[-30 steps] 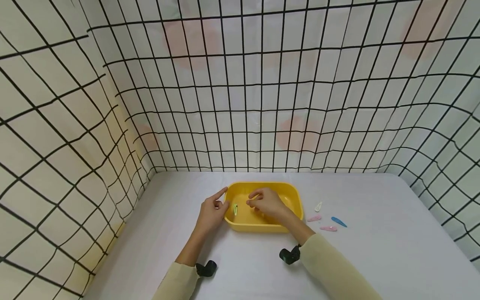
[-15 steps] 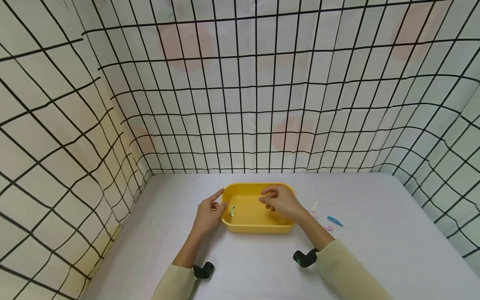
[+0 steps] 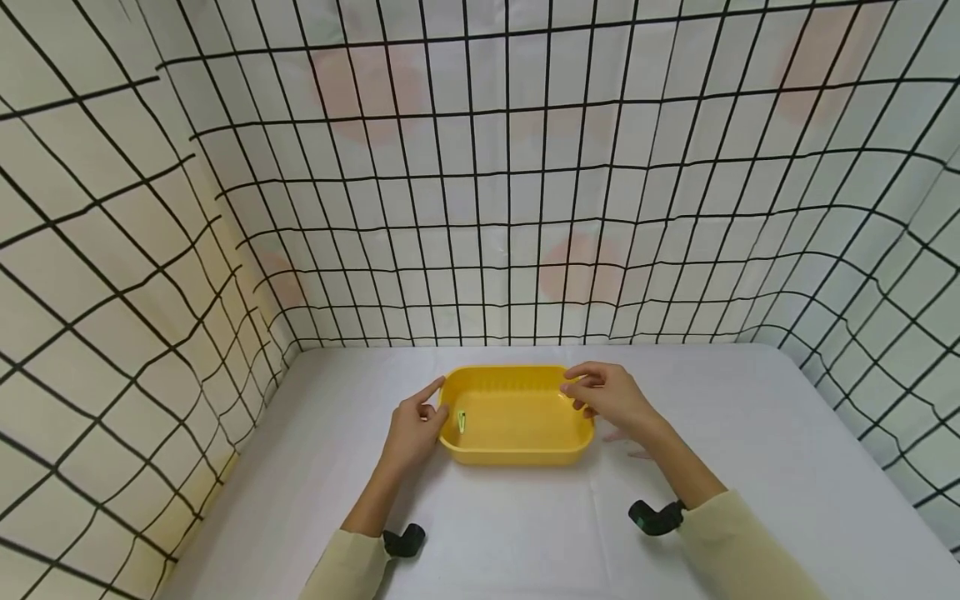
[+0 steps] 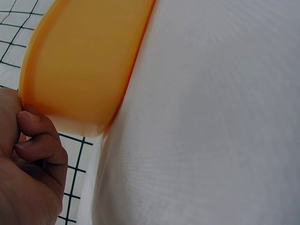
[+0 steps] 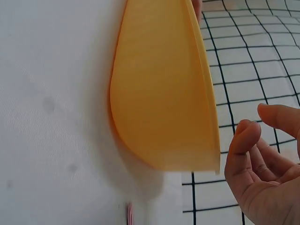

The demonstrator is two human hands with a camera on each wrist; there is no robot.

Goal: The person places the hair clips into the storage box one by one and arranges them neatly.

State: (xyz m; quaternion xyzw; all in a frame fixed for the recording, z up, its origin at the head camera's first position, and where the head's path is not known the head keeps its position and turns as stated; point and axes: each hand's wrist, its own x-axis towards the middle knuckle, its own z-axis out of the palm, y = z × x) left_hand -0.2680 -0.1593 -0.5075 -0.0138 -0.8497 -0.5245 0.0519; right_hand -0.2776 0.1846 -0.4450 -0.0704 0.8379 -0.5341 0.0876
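A yellow plastic tray (image 3: 517,457) stands on the white table, with a small green snap hair clip (image 3: 461,422) lying inside near its left end. My left hand (image 3: 411,429) holds the tray's left end, index finger reaching along the rim and thumb at the side; in the left wrist view its other fingers are curled beneath the rim. Over the tray's right end is my right hand (image 3: 611,400), thumb and index finger apart in the right wrist view, nothing between them. Beneath that forearm show parts of two pink hair clips (image 3: 615,435); the white and blue clips are hidden.
White cloth covers the table (image 3: 517,533). A black wire grid (image 3: 510,225) stands behind it and along both sides. Each wrist carries a black camera mount (image 3: 656,518) near the tabletop.
My right hand has moved right, from above the tray's middle to its right rim, and now covers the white and blue clips. The left hand stays on the tray; the head view has shifted slightly.
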